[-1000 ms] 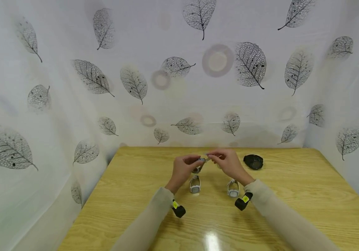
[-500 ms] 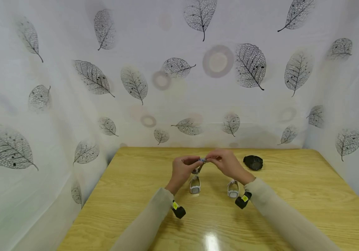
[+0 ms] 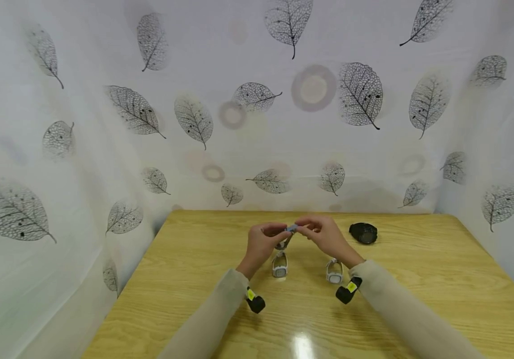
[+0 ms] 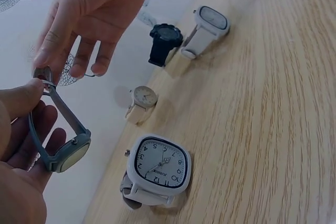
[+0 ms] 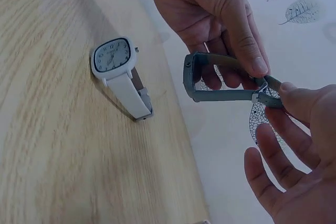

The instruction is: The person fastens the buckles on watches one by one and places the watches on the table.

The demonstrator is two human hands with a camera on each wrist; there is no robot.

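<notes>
Held up above the far part of the table is a grey-green wristwatch (image 5: 223,96), its strap looped round and run through the buckle (image 5: 257,94). My left hand (image 3: 261,244) pinches the strap beside the buckle between thumb and fingers. With thumb and index finger, my right hand (image 3: 326,234) pinches the strap's end, its other fingers spread in the right wrist view. The watch's case (image 4: 73,153) hangs below my left fingers, face turned away from me. A white square-faced watch (image 4: 163,163) stands on the table near my left hand.
Another white square watch (image 3: 334,271) stands below my right wrist. A black watch (image 3: 363,233) lies at the back right. A small cream watch with a round face (image 4: 144,97) shows in the left wrist view. A leaf-print curtain (image 3: 257,139) hangs behind the wooden table (image 3: 185,299).
My right fingers have come in closer to the left ones along the strap; the strap end that stuck out between them shows less. The other watches have stayed put.
</notes>
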